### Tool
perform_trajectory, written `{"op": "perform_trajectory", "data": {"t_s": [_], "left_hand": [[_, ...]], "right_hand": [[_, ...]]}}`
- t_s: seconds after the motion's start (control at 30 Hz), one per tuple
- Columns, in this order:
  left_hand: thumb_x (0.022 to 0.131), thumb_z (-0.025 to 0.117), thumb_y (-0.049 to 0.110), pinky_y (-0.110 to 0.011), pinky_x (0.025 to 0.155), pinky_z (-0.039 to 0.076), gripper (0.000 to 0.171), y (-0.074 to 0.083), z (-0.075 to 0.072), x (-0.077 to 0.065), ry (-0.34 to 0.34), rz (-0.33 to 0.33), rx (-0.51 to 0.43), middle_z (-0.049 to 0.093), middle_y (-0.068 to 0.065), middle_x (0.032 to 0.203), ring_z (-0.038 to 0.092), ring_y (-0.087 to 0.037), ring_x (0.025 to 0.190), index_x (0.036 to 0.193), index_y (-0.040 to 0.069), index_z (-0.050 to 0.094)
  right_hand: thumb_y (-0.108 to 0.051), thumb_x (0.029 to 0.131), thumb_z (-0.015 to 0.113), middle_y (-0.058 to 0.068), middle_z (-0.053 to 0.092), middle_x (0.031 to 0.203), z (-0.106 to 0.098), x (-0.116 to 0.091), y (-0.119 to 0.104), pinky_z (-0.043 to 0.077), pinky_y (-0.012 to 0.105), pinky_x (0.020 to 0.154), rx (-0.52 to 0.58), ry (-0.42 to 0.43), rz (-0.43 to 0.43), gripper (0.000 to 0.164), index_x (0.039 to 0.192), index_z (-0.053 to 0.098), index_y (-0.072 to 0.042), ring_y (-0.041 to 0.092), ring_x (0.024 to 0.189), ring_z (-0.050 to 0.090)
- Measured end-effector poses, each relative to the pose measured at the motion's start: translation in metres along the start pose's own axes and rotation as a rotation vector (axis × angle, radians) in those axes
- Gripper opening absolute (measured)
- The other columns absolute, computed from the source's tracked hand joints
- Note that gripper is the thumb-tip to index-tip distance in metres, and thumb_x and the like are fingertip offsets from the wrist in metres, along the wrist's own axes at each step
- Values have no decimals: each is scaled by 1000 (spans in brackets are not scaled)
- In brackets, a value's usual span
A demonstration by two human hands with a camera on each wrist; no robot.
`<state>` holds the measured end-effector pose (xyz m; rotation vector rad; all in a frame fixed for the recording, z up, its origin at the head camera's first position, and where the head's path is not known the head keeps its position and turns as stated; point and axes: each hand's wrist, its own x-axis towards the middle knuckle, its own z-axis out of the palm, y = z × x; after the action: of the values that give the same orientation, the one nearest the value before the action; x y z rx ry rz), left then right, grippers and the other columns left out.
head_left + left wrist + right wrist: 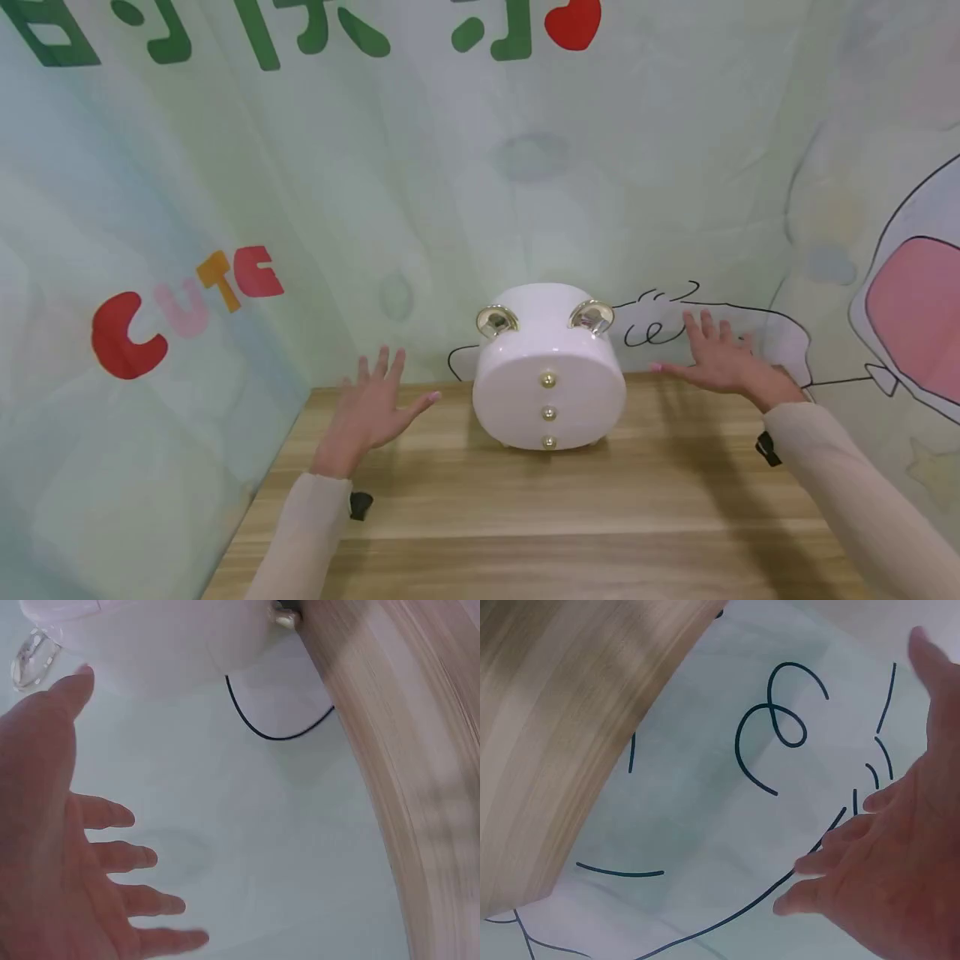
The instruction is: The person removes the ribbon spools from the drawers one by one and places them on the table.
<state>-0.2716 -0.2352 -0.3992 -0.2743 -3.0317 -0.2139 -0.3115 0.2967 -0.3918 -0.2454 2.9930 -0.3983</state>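
Observation:
A glossy white rounded case [549,400] with gold round knobs down its front and two gold ear-like rings on top stands on the wooden table near the back wall. To its left, my left hand [367,414] hovers with fingers spread and holds nothing. My right hand [722,357] is held up to its right, fingers also spread and holding nothing. Both hands are apart from the case. In the left wrist view, part of the white case [157,645] shows beyond the thumb. The right wrist view shows the right hand [900,862] in front of the printed cloth.
A pale printed cloth [420,167] hangs behind and at both sides of the table [525,508], with green characters, a red heart and coloured letters. Black bands [361,505] show at the wrists. The table's back edge meets the cloth.

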Motion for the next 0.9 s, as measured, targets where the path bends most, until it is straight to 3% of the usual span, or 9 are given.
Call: {"op": "perform_trajectory", "data": {"t_s": [0.17,0.33,0.7,0.9], "left_hand": [[100,48,71,-70,109,46,96,16,-3,-4,75,77,-61,29,-25,170,38,-52,152,166,5,23],[102,63,51,-62,94,57,78,37,-2,-8,202,167,-99,56,-26,151,62,-45,130,159,4,41],[96,75,30,-44,83,63,36,78,7,-14,425,429,-72,73,-15,117,73,-31,104,119,2,71],[93,78,26,-35,75,62,34,98,5,-15,495,564,-31,73,-9,105,71,-23,90,117,4,71]], "right_hand": [[-58,100,62,45,11,165,-1,0,-2,22,82,116,36,71,-82,107,162,11,12,64,151,17],[-50,101,64,42,19,165,-7,-4,-11,35,74,115,66,106,-134,95,160,22,11,62,148,30],[-40,104,64,33,33,165,-17,-20,-41,35,68,120,91,190,-239,78,159,35,7,53,151,35],[-36,104,65,27,35,167,-28,-30,-56,39,66,118,124,238,-304,78,163,31,1,48,151,40]]}}
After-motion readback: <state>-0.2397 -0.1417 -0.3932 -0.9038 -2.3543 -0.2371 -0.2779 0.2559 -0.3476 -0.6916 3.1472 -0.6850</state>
